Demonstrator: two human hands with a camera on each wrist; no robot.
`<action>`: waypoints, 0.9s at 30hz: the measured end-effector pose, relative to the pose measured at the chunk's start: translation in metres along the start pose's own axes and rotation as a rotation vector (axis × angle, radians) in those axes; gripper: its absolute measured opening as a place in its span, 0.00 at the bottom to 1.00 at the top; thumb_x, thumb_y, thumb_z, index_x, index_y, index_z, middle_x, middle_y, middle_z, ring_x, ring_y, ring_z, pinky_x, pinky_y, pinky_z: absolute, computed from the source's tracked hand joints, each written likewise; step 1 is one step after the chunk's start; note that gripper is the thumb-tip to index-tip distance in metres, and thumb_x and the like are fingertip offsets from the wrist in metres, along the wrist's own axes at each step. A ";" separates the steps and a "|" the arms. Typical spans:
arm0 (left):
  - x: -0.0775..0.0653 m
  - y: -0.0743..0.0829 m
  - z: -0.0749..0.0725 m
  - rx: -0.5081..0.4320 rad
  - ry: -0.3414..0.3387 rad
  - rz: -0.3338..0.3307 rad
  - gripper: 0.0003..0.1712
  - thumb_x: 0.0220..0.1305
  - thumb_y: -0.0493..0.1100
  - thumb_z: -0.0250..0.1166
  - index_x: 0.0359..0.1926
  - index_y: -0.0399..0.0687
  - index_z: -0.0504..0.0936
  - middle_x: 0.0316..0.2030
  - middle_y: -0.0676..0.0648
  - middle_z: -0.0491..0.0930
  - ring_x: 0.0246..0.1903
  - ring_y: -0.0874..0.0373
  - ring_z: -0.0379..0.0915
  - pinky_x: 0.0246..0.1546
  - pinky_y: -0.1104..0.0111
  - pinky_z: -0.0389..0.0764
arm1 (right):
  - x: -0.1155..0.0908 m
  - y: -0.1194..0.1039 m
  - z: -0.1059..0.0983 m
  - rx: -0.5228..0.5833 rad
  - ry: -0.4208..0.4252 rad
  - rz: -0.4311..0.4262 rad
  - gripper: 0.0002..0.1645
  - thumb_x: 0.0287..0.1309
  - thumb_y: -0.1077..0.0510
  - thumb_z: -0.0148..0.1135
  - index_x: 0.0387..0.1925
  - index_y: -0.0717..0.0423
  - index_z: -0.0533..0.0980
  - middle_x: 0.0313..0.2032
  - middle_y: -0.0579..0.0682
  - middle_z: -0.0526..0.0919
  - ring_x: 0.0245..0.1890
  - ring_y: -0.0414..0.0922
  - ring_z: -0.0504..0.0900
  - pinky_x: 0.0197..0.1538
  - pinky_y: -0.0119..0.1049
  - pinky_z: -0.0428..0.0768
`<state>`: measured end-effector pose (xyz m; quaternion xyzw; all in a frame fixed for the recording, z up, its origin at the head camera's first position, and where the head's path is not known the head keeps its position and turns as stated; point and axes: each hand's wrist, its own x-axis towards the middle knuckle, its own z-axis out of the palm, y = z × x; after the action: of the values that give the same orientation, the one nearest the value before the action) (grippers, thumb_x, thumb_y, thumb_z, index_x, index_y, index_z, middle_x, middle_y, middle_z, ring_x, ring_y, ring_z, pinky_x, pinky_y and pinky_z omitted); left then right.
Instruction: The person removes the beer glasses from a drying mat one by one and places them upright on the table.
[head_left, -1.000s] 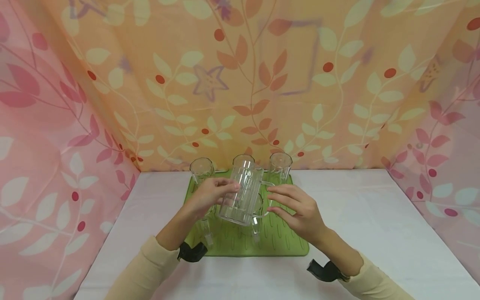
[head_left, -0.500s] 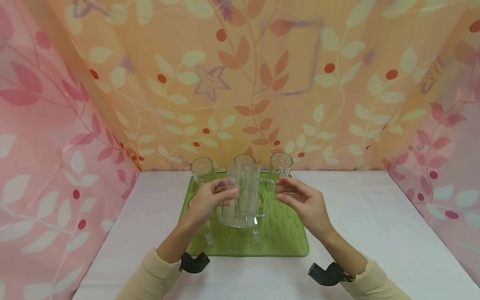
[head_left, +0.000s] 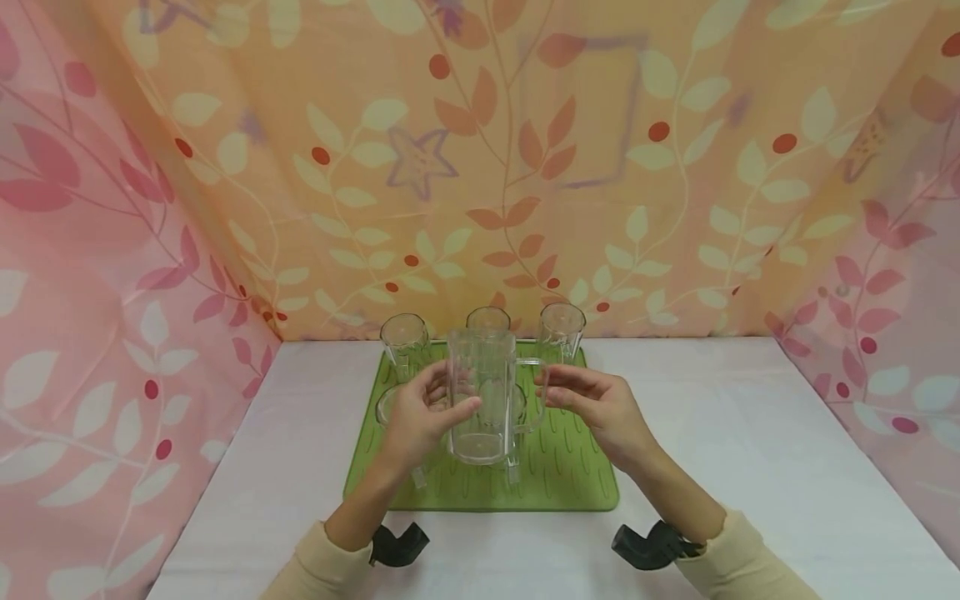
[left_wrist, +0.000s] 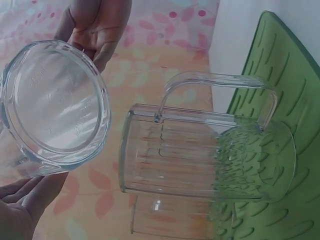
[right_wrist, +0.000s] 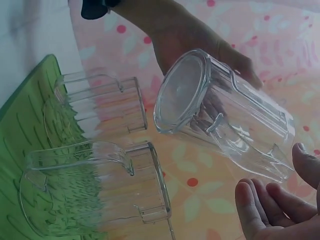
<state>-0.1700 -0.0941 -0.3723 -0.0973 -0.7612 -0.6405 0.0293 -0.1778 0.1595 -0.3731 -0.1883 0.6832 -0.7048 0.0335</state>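
Observation:
In the head view a clear mug (head_left: 480,433) is held above a green drying mat, its handle (head_left: 542,408) pointing right. My left hand (head_left: 420,417) grips the mug's body from the left, thumb in front. My right hand (head_left: 600,408) is at the handle, fingertips overlapping its outer side in the head view. In the right wrist view the right thumb and fingers (right_wrist: 255,200) are parted beside the handle, not wrapped round it; whether they touch is unclear. The left wrist view shows the mug's base (left_wrist: 57,100) with raised lettering.
Several more clear mugs stand on the green mat (head_left: 570,483), among them one at back left (head_left: 405,337) and one at back right (head_left: 561,329). The front ones are partly hidden behind the left hand and held mug. A patterned curtain (head_left: 337,233) rises behind the white table (head_left: 712,417).
The held mug has turned from leaning to nearly upright. My right hand drew back from the handle, then came in to it again. My left thumb shifted lower on the body.

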 end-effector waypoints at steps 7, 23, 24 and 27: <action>-0.003 -0.005 0.005 -0.002 0.033 0.053 0.36 0.53 0.39 0.74 0.63 0.40 0.70 0.54 0.41 0.81 0.54 0.48 0.80 0.50 0.67 0.84 | 0.003 0.002 0.000 0.009 0.004 0.023 0.28 0.62 0.64 0.62 0.58 0.80 0.68 0.41 0.37 0.87 0.45 0.35 0.86 0.49 0.28 0.84; -0.005 -0.010 0.012 0.047 0.079 0.111 0.43 0.50 0.39 0.76 0.67 0.39 0.67 0.60 0.40 0.77 0.62 0.48 0.73 0.54 0.60 0.82 | 0.009 0.004 -0.004 0.017 -0.021 0.008 0.26 0.63 0.64 0.61 0.57 0.80 0.69 0.40 0.37 0.87 0.42 0.35 0.87 0.48 0.29 0.84; -0.005 -0.010 0.012 0.048 0.079 0.117 0.43 0.50 0.39 0.76 0.67 0.39 0.67 0.61 0.39 0.77 0.62 0.48 0.73 0.54 0.60 0.82 | 0.009 0.004 -0.004 0.020 -0.025 0.003 0.26 0.62 0.64 0.61 0.56 0.79 0.70 0.40 0.38 0.87 0.42 0.35 0.87 0.48 0.29 0.84; -0.005 -0.010 0.013 0.047 0.078 0.136 0.43 0.50 0.38 0.76 0.67 0.38 0.67 0.61 0.38 0.76 0.62 0.47 0.73 0.54 0.61 0.82 | 0.010 0.004 -0.005 0.028 -0.038 -0.015 0.23 0.62 0.64 0.61 0.54 0.78 0.73 0.42 0.38 0.87 0.42 0.36 0.87 0.48 0.30 0.85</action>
<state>-0.1655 -0.0839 -0.3847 -0.1230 -0.7660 -0.6223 0.1045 -0.1892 0.1606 -0.3752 -0.2064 0.6710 -0.7108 0.0438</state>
